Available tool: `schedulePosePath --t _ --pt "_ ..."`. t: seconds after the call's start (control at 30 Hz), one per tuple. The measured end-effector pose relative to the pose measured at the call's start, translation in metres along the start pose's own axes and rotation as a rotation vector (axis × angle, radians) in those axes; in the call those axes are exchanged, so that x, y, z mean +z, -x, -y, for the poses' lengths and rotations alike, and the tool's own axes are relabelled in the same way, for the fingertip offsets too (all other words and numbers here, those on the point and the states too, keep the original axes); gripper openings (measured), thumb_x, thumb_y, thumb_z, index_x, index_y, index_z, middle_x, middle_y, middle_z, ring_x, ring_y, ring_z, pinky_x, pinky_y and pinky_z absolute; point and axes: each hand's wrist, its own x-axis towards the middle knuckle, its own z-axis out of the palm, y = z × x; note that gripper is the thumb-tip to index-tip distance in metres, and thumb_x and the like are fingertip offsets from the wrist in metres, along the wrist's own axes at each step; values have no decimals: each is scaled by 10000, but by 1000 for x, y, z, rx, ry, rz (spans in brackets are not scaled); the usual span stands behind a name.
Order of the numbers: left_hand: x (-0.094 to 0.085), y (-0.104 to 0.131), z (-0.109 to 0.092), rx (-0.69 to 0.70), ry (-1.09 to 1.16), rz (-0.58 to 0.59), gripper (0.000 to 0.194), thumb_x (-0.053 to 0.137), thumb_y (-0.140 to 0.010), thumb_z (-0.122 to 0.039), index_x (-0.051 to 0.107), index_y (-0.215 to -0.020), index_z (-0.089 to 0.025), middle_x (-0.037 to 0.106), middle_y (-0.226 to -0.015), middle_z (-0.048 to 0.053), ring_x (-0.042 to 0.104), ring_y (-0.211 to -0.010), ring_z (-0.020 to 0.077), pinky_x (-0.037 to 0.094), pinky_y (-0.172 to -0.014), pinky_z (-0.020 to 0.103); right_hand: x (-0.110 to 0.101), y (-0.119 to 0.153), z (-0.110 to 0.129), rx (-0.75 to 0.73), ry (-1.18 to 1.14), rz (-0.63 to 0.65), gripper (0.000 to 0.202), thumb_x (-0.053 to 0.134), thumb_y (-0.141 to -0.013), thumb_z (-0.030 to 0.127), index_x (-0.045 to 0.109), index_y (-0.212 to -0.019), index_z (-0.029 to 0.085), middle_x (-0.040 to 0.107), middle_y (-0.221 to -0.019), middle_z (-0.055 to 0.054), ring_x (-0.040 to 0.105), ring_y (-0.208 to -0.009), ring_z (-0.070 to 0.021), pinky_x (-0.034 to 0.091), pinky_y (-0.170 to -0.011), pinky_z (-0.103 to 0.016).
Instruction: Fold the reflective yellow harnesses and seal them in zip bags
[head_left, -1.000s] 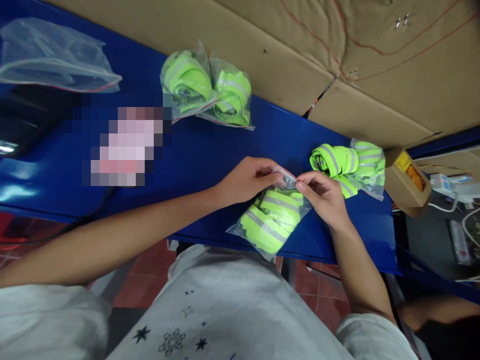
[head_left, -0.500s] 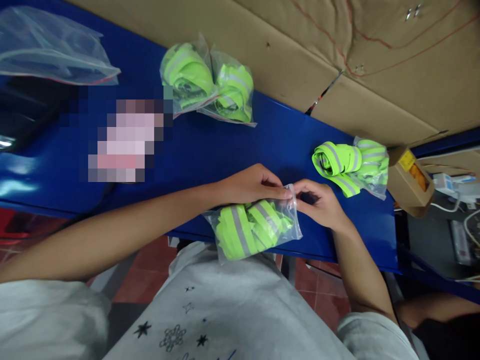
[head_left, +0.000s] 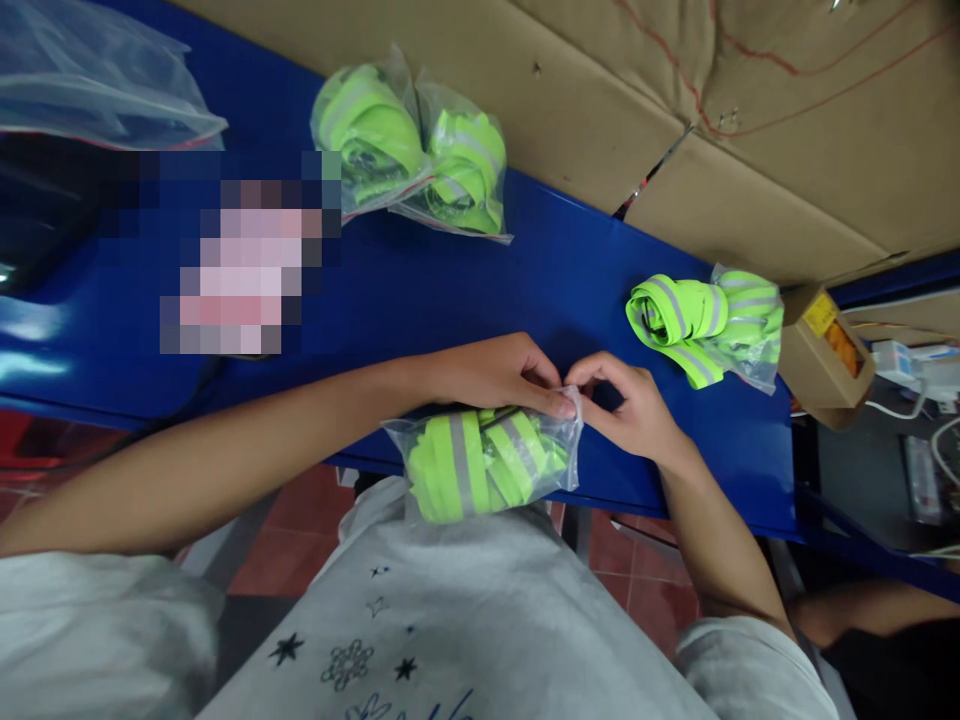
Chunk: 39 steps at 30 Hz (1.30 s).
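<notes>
A clear zip bag (head_left: 571,465) lies on its side at the table's front edge, close to my body. Inside it are rolled neon-green straps (head_left: 457,465) with grey reflective stripes. My left hand (head_left: 517,375) reaches over the bag and pinches its upper corner between thumb and fingers. My right hand (head_left: 626,405) grips the same corner from the right, at the zip edge, thumb and forefinger curled together. The fingertips of both hands nearly meet there. Whether the zip is sealed I cannot tell.
Two filled bags of green straps (head_left: 367,130) sit at the back of the blue table (head_left: 555,280). Toward the right are a loose strap roll (head_left: 675,310), another filled bag (head_left: 752,325) and a cardboard box (head_left: 825,345). Large clear bags (head_left: 97,90) lie far left; a person's arm (head_left: 862,605) shows lower right.
The bag and both hands have shifted slightly left. My right hand's fingertips have come along the zip edge closer to my left hand. Both hands keep hold of the bag.
</notes>
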Motion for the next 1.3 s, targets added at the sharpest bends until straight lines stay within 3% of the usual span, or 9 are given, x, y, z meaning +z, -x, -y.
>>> schedulePosePath --t 0.17,0.33,0.47,0.67,0.77,1.03,1.13,1.3 --pt "0 1 -6 14 35 -3 296 757 -860 -451 783 -840 -156 707 -713 10 587 -601 103 396 -549 202 3 2 4 -65 -34 -133 76 674 -976 175 715 -1014 225 762 -953 -20 716 -852 -133 558 -769 -263" --pt "-3 0 -6 82 92 -48 244 720 -872 -309 768 -1059 -161 788 -884 50 708 -745 143 496 -652 215 -1 5 2 125 -188 -264 145 571 -1057 269 711 -1036 237 747 -916 -3 684 -759 -106 550 -725 -258" --pt "-6 0 -5 190 -2 -152 229 704 -878 -309 787 -1024 -155 798 -942 61 718 -806 147 511 -723 228 1 3 -4 234 -290 -140 205 639 -1022 396 684 -1142 237 757 -1011 -26 709 -877 -139 558 -768 -278" --pt "-8 1 -6 164 -149 -204 302 628 -943 -391 821 -992 -164 770 -800 27 651 -682 121 435 -613 209 8 -2 -4 379 -462 -18 255 768 -922 410 683 -1056 211 777 -969 -24 715 -834 -133 558 -775 -274" --pt "-9 1 -6 185 -182 -221 297 604 -955 -365 821 -991 -167 790 -850 35 681 -737 133 465 -659 213 10 -2 -3 445 -551 -11 314 835 -857 399 677 -1052 209 770 -976 -18 708 -828 -121 570 -765 -256" --pt "-7 -2 -2 217 -267 -332 278 599 -957 -334 818 -1001 -169 805 -904 35 704 -794 140 475 -719 229 16 -2 -3 578 -566 -62 384 876 -783 472 676 -933 179 708 -710 21 597 -557 -80 501 -498 -198" --pt "-7 -3 -1 192 -260 -406 230 662 -912 -343 804 -922 -161 778 -793 17 673 -708 128 435 -651 227 16 -1 -2 561 -506 -105 394 908 -736 472 668 -832 175 697 -681 19 583 -534 -82 490 -484 -204" --pt "-7 -2 -2 230 -211 -377 177 681 -885 -309 774 -882 -159 777 -826 17 678 -752 132 454 -691 231 18 -1 0 442 -386 -158 351 869 -792 469 662 -806 185 666 -680 22 563 -577 -88 468 -534 -223"
